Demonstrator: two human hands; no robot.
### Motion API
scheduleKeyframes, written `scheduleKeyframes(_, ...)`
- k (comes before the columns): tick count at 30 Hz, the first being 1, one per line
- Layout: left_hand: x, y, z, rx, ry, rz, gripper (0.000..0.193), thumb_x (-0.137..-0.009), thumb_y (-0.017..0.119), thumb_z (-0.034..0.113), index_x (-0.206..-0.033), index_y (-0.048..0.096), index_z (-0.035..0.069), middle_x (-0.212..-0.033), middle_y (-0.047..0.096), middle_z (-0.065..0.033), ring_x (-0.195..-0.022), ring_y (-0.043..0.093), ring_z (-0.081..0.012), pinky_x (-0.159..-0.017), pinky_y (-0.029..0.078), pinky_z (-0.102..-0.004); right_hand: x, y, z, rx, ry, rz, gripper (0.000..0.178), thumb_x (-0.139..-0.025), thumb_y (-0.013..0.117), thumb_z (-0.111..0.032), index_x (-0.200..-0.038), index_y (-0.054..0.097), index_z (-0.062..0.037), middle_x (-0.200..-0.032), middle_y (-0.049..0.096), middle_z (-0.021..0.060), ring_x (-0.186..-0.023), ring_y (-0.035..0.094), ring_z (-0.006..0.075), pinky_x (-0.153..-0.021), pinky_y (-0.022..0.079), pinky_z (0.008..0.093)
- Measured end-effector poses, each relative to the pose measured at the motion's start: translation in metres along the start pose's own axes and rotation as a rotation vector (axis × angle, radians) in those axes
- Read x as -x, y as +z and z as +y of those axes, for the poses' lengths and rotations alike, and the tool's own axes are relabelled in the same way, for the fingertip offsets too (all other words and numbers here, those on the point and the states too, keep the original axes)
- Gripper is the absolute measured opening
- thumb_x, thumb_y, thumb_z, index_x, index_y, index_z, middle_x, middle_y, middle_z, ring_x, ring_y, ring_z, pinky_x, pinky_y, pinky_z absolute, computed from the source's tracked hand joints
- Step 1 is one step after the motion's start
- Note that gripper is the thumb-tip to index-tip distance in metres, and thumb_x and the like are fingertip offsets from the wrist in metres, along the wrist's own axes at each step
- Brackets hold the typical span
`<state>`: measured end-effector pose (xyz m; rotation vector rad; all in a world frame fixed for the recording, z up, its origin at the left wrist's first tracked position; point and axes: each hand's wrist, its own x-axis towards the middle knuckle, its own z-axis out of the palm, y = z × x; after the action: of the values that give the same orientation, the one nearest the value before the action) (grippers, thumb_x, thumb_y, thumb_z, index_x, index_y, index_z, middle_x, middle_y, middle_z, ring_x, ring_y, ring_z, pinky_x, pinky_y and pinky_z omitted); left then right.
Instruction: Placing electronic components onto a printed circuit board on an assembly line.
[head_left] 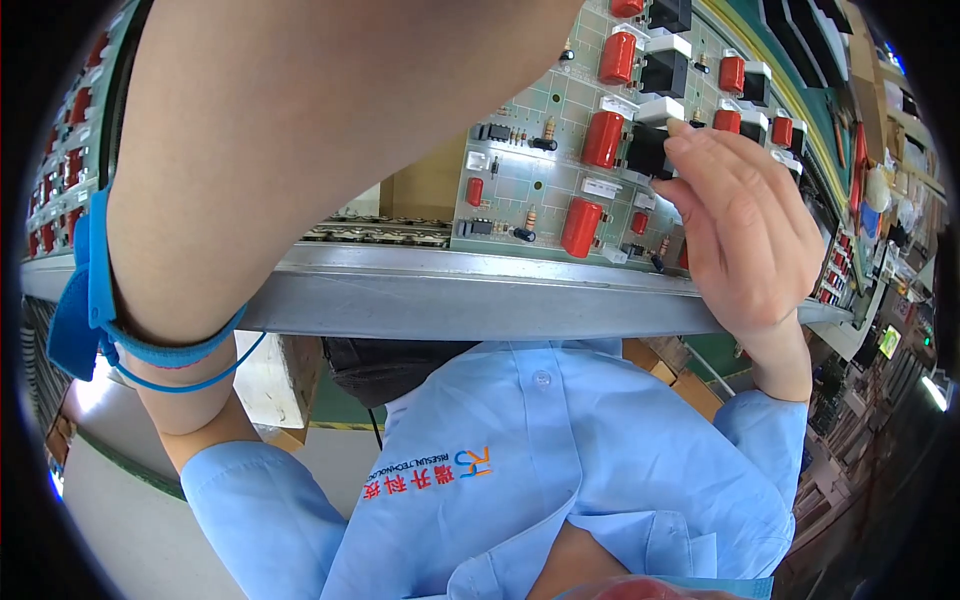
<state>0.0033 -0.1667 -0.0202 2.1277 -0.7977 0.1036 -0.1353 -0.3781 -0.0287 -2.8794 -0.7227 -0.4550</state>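
A boxy black component stands upright on the pale-green circuit board, between a white block and a glossy red capacitor. The right hand has thumb and forefinger parted at its edge; whether they grip it, I cannot tell.

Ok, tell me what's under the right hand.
Beneath the right hand lies a green circuit board; a black block shows at the hand's left edge. Whatever the hand covers cannot be seen.
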Motion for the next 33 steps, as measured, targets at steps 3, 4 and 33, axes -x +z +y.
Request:
scheduleKeyframes(3,-0.011,-0.006,0.002,-0.005,0.038,0.003,0.022,-0.085,0.072,0.005,-0.106,0.069,0.007,-0.081,0.065,-0.0042,-0.063,0.055,-0.0140,-0.059,0.046,-0.0268,-0.003,-0.023,-0.001,0.081,-0.033,-0.055,0.039,-0.072,0.078,0.006,-0.110,0.067,0.0038,-0.103,0.073,0.0180,-0.097,0.070,0.0314,-0.084,0.057,0.0377)
scheduleKeyframes(4,-0.014,-0.001,0.000,-0.035,0.077,0.017,0.022,-0.085,0.072,0.005,-0.106,0.069,0.007,-0.081,0.065,-0.0042,-0.063,0.055,-0.0142,-0.059,0.046,-0.0270,-0.005,-0.030,0.007,0.089,-0.037,-0.100,0.042,-0.073,0.077,0.006,-0.113,0.067,0.0038,-0.105,0.073,0.0184,-0.101,0.070,0.0319,-0.088,0.057,0.0385)
scheduleKeyframes(33,-0.173,-0.051,-0.097,-0.692,0.005,-0.210,0.019,-0.089,0.067,0.015,-0.100,0.068,-0.001,-0.085,0.072,-0.0127,-0.073,0.070,-0.0228,-0.069,0.054,-0.0334,-0.018,-0.042,0.201,0.242,0.410,0.494,0.029,-0.078,0.071,-0.008,-0.106,0.068,-0.0045,-0.107,0.064,0.0117,-0.085,0.068,0.0257,-0.074,0.055,0.0367)
